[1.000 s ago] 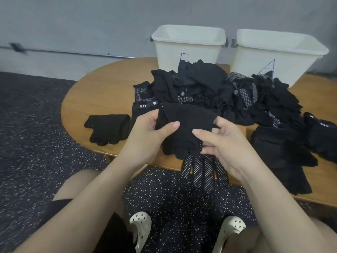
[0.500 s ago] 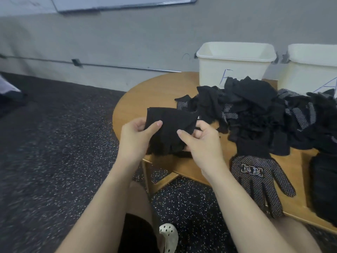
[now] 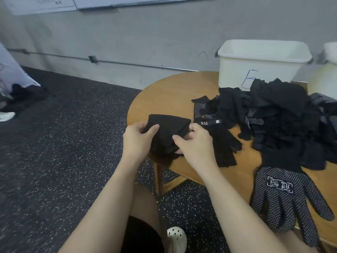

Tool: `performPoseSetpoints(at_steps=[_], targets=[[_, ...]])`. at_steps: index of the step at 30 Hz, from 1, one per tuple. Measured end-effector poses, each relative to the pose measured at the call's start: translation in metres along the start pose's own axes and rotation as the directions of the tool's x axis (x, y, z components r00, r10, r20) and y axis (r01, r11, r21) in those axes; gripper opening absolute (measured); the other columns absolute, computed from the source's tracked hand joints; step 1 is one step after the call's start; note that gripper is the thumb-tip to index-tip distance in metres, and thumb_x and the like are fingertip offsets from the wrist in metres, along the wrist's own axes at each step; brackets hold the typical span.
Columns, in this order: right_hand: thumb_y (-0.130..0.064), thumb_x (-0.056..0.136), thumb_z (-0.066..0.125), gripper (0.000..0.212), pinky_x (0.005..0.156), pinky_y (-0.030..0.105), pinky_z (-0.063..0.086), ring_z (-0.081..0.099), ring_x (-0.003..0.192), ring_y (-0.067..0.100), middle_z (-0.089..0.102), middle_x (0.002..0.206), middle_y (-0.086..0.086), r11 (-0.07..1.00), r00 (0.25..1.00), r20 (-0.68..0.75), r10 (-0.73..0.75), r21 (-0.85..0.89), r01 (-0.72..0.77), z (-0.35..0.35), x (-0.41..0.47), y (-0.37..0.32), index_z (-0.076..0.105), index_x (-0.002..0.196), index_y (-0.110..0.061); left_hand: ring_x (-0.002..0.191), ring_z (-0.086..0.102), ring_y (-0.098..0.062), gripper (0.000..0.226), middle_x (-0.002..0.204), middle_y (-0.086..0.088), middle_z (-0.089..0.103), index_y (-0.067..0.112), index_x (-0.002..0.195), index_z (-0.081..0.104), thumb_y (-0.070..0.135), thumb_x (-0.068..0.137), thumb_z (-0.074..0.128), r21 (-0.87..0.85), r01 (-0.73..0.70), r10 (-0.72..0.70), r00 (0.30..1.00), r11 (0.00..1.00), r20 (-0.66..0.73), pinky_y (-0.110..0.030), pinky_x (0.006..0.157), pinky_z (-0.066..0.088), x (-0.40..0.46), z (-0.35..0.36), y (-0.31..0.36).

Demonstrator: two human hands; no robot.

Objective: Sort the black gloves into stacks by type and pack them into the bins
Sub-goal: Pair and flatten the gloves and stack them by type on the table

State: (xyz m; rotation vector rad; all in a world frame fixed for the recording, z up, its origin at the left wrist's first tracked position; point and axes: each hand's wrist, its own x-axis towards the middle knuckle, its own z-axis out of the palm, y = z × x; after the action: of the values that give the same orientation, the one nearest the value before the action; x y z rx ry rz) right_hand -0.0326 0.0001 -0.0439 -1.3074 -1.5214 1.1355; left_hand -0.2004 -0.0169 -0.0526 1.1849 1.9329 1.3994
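Note:
Both hands hold a plain black glove (image 3: 169, 129) over the left end of the round wooden table (image 3: 169, 95). My left hand (image 3: 139, 137) grips its left side with the thumb on top. My right hand (image 3: 194, 143) pinches its right side. Under the held glove lies more black fabric on the table edge. A glove with a "5.11" label (image 3: 218, 136) lies just right of my right hand. A big pile of black gloves (image 3: 277, 114) covers the table's right part. A dotted glove (image 3: 286, 201) lies palm-up at the near edge.
A white bin marked with a blue letter (image 3: 259, 64) stands behind the pile; a second white bin (image 3: 330, 70) shows at the right frame edge. Dark speckled floor lies left of the table. A white shoe (image 3: 176, 238) is under the table edge.
The view has swung left. Both hands carried the plain black glove leftward to the table's left end. The dotted glove that hung below it now lies on the table at the near edge.

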Motion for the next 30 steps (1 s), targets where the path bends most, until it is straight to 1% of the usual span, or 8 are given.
performPoseSetpoints(at_steps=[7, 10, 12, 15, 18, 21, 24, 30], targets=[[-0.021, 0.091, 0.076, 0.038, 0.075, 0.034, 0.064, 0.071, 0.073, 0.007, 0.067, 0.083, -0.013, 0.997, 0.999, -0.044, -0.028, -0.073, 0.024, -0.003, 0.003, 0.007, 0.061, 0.126, -0.014, 0.090, 0.074, -0.019, 0.022, 0.089, 0.003, 0.078, 0.016, 0.093, 0.079, 0.038, 0.095, 0.072, 0.140, 0.039, -0.042, 0.999, 0.989, 0.018, -0.035, 0.075, 0.060, 0.007, 0.002, -0.010], [-0.027, 0.096, 0.070, 0.044, 0.079, 0.023, 0.055, 0.063, 0.080, 0.001, 0.059, 0.095, -0.013, 0.964, 0.990, -0.098, -0.101, -0.256, 0.073, -0.007, -0.001, 0.008, 0.056, 0.136, -0.015, 0.097, 0.072, -0.017, 0.022, 0.100, 0.003, 0.078, 0.017, 0.107, 0.077, 0.035, 0.095, 0.071, 0.178, 0.016, -0.022, 0.999, 0.984, 0.027, -0.037, 0.086, 0.060, 0.004, 0.004, -0.006], [-0.028, 0.097, 0.067, 0.042, 0.086, 0.030, 0.056, 0.064, 0.094, 0.009, 0.061, 0.110, -0.006, 0.929, 0.978, -0.114, -0.176, -0.347, 0.126, -0.009, -0.004, 0.011, 0.055, 0.135, -0.016, 0.109, 0.068, -0.018, 0.034, 0.117, 0.001, 0.074, 0.017, 0.127, 0.070, 0.034, 0.097, 0.069, 0.239, 0.000, -0.003, 1.000, 0.971, 0.015, -0.035, 0.096, 0.055, 0.001, 0.005, -0.002], [-0.028, 0.098, 0.063, 0.036, 0.091, 0.032, 0.054, 0.057, 0.114, 0.015, 0.056, 0.125, -0.002, 0.826, 0.942, -0.041, -0.334, -0.493, 0.272, -0.008, -0.007, 0.015, 0.057, 0.131, -0.014, 0.117, 0.061, -0.021, 0.043, 0.129, -0.002, 0.065, 0.016, 0.142, 0.059, 0.031, 0.101, 0.063, 0.357, -0.074, 0.084, 0.996, 0.931, -0.013, -0.029, 0.094, 0.045, -0.001, 0.004, 0.001], [-0.031, 0.101, 0.057, 0.038, 0.106, 0.037, 0.047, 0.047, 0.132, 0.018, 0.053, 0.139, 0.001, 0.659, 0.877, 0.116, -0.466, -0.617, 0.431, -0.004, -0.007, 0.020, 0.059, 0.133, -0.012, 0.134, 0.049, -0.027, 0.040, 0.144, -0.006, 0.056, 0.015, 0.144, 0.058, 0.024, 0.105, 0.055, 0.444, -0.234, 0.235, 0.971, 0.865, 0.052, -0.035, 0.111, 0.037, 0.000, 0.005, -0.002], [-0.038, 0.108, 0.041, 0.050, 0.123, 0.040, 0.026, 0.026, 0.153, 0.020, 0.036, 0.163, 0.003, 0.568, 0.880, 0.263, -0.396, -0.682, 0.460, 0.001, -0.006, 0.024, 0.044, 0.152, -0.014, 0.153, 0.025, -0.027, 0.044, 0.165, -0.007, 0.034, 0.019, 0.153, 0.049, 0.024, 0.109, 0.045, 0.479, -0.350, 0.268, 0.935, 0.805, 0.233, -0.036, 0.123, 0.018, -0.002, 0.011, -0.001], [-0.044, 0.110, 0.023, 0.059, 0.129, 0.038, 0.008, 0.008, 0.158, 0.016, 0.015, 0.171, 0.001, 0.503, 0.893, 0.347, -0.287, -0.738, 0.449, 0.001, -0.005, 0.031, 0.022, 0.163, -0.017, 0.160, 0.002, -0.023, 0.051, 0.173, -0.002, 0.008, 0.024, 0.163, 0.026, 0.031, 0.113, 0.032, 0.507, -0.349, 0.139, 0.904, 0.788, 0.404, -0.038, 0.128, 0.003, -0.004, 0.017, -0.003], [-0.043, 0.111, 0.014, 0.061, 0.129, 0.041, 0.000, -0.004, 0.159, 0.016, -0.001, 0.172, 0.002, 0.416, 0.891, 0.396, -0.223, -0.787, 0.455, -0.001, -0.007, 0.032, 0.005, 0.165, -0.016, 0.159, -0.008, -0.019, 0.057, 0.173, 0.002, -0.006, 0.025, 0.166, 0.005, 0.038, 0.113, 0.020, 0.601, -0.304, -0.014, 0.885, 0.739, 0.465, -0.044, 0.128, -0.004, -0.003, 0.020, -0.009]])
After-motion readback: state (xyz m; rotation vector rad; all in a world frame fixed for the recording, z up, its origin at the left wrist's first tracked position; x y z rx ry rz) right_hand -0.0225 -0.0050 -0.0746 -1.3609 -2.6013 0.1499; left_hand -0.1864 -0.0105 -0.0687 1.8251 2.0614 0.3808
